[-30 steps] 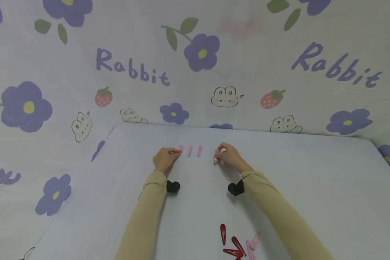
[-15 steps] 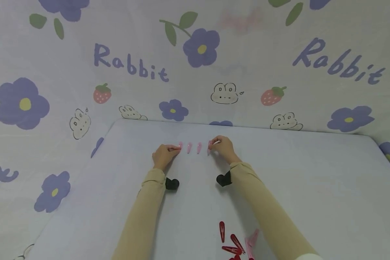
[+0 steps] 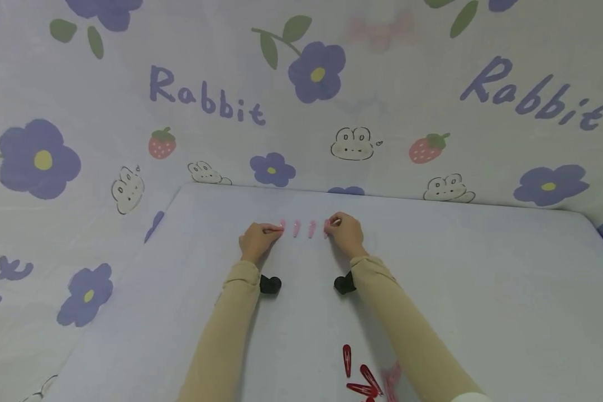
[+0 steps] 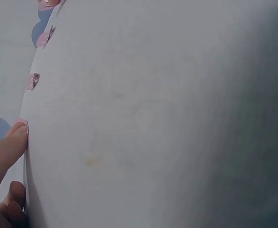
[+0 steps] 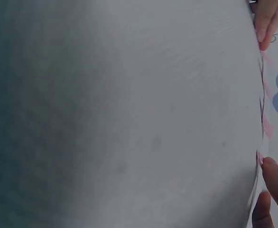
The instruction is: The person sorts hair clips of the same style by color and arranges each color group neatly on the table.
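Note:
Pink snap hair clips stand in a short row near the table's far side. My left hand (image 3: 256,241) pinches the leftmost pink hair clip (image 3: 282,223) between thumb and fingertips. At the row's right end, the right hand (image 3: 347,233) grips another pink hair clip (image 3: 326,224), its lower tip showing below the fingers. Between the hands lie two more clips, a left one (image 3: 296,228) and a right one (image 3: 312,229), roughly parallel and evenly spaced. In the right wrist view, thumb and finger close on the near clip (image 5: 259,157).
Several red snap clips (image 3: 347,360) lie loosely at the front of the white table (image 3: 482,290). Beside them, a pink clip (image 3: 392,379) is partly covered by the right sleeve (image 3: 407,324). A printed cloth (image 3: 382,100) rises behind the table's far edge.
The right hand has moved left with its pink hair clip, bringing it beside the others at the row's right end. The left hand stays at the leftmost clip.

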`<action>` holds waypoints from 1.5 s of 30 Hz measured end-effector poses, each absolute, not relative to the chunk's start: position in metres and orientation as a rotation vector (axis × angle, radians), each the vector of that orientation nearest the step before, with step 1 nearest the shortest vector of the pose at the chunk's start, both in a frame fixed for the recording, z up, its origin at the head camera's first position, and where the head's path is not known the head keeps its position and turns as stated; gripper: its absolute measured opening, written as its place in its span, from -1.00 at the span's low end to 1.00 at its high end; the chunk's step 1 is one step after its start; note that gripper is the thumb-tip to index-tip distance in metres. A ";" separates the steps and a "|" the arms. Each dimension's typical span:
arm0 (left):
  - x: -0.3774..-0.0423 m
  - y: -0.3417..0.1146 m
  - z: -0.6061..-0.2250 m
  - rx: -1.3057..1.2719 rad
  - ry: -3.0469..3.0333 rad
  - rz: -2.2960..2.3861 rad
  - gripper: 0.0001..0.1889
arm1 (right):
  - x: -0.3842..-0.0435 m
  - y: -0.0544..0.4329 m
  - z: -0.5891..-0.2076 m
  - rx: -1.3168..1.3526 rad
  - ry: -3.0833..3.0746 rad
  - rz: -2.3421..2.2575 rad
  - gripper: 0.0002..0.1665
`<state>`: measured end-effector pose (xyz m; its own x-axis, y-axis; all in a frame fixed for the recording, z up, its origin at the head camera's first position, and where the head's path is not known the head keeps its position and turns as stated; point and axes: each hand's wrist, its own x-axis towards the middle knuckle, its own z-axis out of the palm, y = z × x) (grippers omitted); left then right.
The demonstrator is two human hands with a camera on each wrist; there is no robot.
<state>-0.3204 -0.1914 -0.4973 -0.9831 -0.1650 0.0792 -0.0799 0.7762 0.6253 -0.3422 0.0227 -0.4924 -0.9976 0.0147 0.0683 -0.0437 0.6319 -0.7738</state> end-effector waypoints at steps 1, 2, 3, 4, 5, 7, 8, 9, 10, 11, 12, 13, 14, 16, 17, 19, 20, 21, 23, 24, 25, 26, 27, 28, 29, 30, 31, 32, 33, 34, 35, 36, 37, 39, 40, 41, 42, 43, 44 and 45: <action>-0.321 -0.191 -0.498 0.192 -2.839 -0.991 -0.82 | -0.342 0.024 -0.492 0.025 -2.789 1.276 -0.86; -0.321 -0.190 -0.498 0.188 -2.843 -0.994 -0.82 | -0.342 0.025 -0.492 0.025 -2.802 1.239 -0.85; -0.321 -0.189 -0.498 0.185 -2.846 -0.997 -0.83 | -0.341 0.026 -0.492 0.025 -2.811 1.212 -0.84; -0.321 -0.188 -0.498 0.183 -2.845 -1.001 -0.83 | -0.341 0.027 -0.492 0.021 -2.817 1.201 -0.83; -0.321 -0.187 -0.498 0.183 -2.843 -0.998 -0.83 | -0.341 0.027 -0.491 0.024 -2.823 1.188 -0.82; -0.322 -0.186 -0.496 0.185 -2.839 -0.995 -0.83 | -0.340 0.029 -0.489 0.023 -2.832 1.178 -0.81; -0.322 -0.185 -0.495 0.189 -2.839 -0.996 -0.84 | -0.340 0.029 -0.487 0.022 -2.832 1.179 -0.80; -0.322 -0.185 -0.494 0.192 -2.838 -0.998 -0.84 | -0.339 0.030 -0.486 0.017 -2.832 1.181 -0.80; -0.322 -0.184 -0.493 0.195 -2.838 -0.999 -0.84 | -0.339 0.030 -0.485 0.011 -2.833 1.182 -0.79; -0.322 -0.183 -0.492 0.196 -2.841 -0.995 -0.84 | -0.339 0.031 -0.484 0.005 -2.835 1.187 -0.79; -0.323 -0.182 -0.491 0.198 -2.845 -0.993 -0.83 | -0.339 0.032 -0.483 -0.005 -2.837 1.199 -0.78; -0.323 -0.182 -0.490 0.197 -2.848 -0.990 -0.83 | -0.339 0.032 -0.482 -0.013 -2.835 1.213 -0.78; -0.323 -0.181 -0.489 0.198 -2.850 -0.990 -0.83 | -0.339 0.033 -0.482 -0.020 -2.834 1.225 -0.77; -0.323 -0.180 -0.489 0.195 -2.853 -0.987 -0.83 | -0.339 0.035 -0.482 -0.019 -2.830 1.247 -0.76; -0.324 -0.179 -0.489 0.194 -2.855 -0.984 -0.83 | -0.339 0.036 -0.482 -0.018 -2.826 1.255 -0.76; -0.324 -0.178 -0.489 0.189 -2.852 -0.989 -0.83 | -0.339 0.037 -0.483 -0.016 -2.815 1.263 -0.75; -0.325 -0.178 -0.489 0.187 -2.851 -0.992 -0.83 | -0.339 0.038 -0.484 -0.015 -2.810 1.263 -0.75; -0.325 -0.178 -0.489 0.182 -2.848 -0.994 -0.82 | -0.339 0.038 -0.484 -0.013 -2.803 1.267 -0.75; -0.325 -0.178 -0.489 0.175 -2.842 -0.989 -0.82 | -0.339 0.038 -0.487 0.001 -2.788 1.281 -0.76; -0.325 -0.179 -0.490 0.177 -2.839 -0.984 -0.82 | -0.339 0.039 -0.488 0.014 -2.781 1.292 -0.77; -0.325 -0.179 -0.490 0.179 -2.834 -0.981 -0.82 | -0.339 0.039 -0.488 0.029 -2.773 1.304 -0.78; -0.324 -0.180 -0.490 0.181 -2.831 -0.977 -0.82 | -0.338 0.039 -0.489 0.048 -2.768 1.318 -0.79; -0.323 -0.181 -0.490 0.182 -2.829 -0.978 -0.82 | -0.337 0.039 -0.490 0.065 -2.764 1.333 -0.79; -0.322 -0.181 -0.491 0.182 -2.827 -0.980 -0.82 | -0.336 0.040 -0.491 0.077 -2.763 1.344 -0.80; -0.320 -0.182 -0.491 0.183 -2.827 -0.984 -0.82 | -0.335 0.040 -0.492 0.081 -2.762 1.355 -0.81; -0.319 -0.182 -0.492 0.180 -2.825 -0.986 -0.82 | -0.334 0.041 -0.493 0.087 -2.763 1.358 -0.82; -0.318 -0.182 -0.492 0.175 -2.825 -0.991 -0.82 | -0.333 0.042 -0.494 0.091 -2.761 1.362 -0.82; -0.318 -0.182 -0.493 0.174 -2.828 -0.990 -0.82 | -0.332 0.043 -0.495 0.094 -2.759 1.365 -0.82; -0.317 -0.182 -0.494 0.174 -2.831 -0.988 -0.82 | -0.331 0.043 -0.496 0.093 -2.756 1.371 -0.83; -0.317 -0.182 -0.495 0.179 -2.833 -0.983 -0.82 | -0.331 0.044 -0.498 0.092 -2.750 1.376 -0.84; -0.317 -0.182 -0.496 0.184 -2.835 -0.977 -0.82 | -0.331 0.044 -0.499 0.094 -2.746 1.377 -0.84; -0.318 -0.183 -0.497 0.189 -2.837 -0.969 -0.81 | -0.331 0.044 -0.500 0.096 -2.741 1.379 -0.84; -0.318 -0.183 -0.497 0.195 -2.840 -0.966 -0.81 | -0.331 0.044 -0.501 0.101 -2.736 1.381 -0.84; -0.318 -0.185 -0.498 0.201 -2.845 -0.953 -0.80 | -0.331 0.043 -0.502 0.113 -2.734 1.388 -0.84; -0.318 -0.185 -0.498 0.203 -2.846 -0.949 -0.80 | -0.330 0.043 -0.502 0.121 -2.735 1.386 -0.84; -0.319 -0.186 -0.498 0.200 -2.847 -0.943 -0.80 | -0.329 0.044 -0.502 0.134 -2.739 1.381 -0.85; -0.319 -0.187 -0.498 0.196 -2.848 -0.938 -0.79 | -0.328 0.044 -0.502 0.150 -2.743 1.378 -0.85; -0.319 -0.187 -0.498 0.194 -2.850 -0.935 -0.80 | -0.326 0.044 -0.501 0.165 -2.749 1.376 -0.86; -0.319 -0.188 -0.498 0.188 -2.851 -0.928 -0.80 | -0.325 0.045 -0.501 0.177 -2.760 1.376 -0.87; -0.319 -0.189 -0.498 0.185 -2.853 -0.933 -0.80 | -0.323 0.045 -0.500 0.186 -2.771 1.377 -0.87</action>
<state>-0.3195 -0.1888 -0.4984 -0.9836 -0.1573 0.0886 -0.0745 0.8008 0.5943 -0.3234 0.0455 -0.4997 -0.9919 -0.0887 0.0907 -0.1258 0.5983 -0.7914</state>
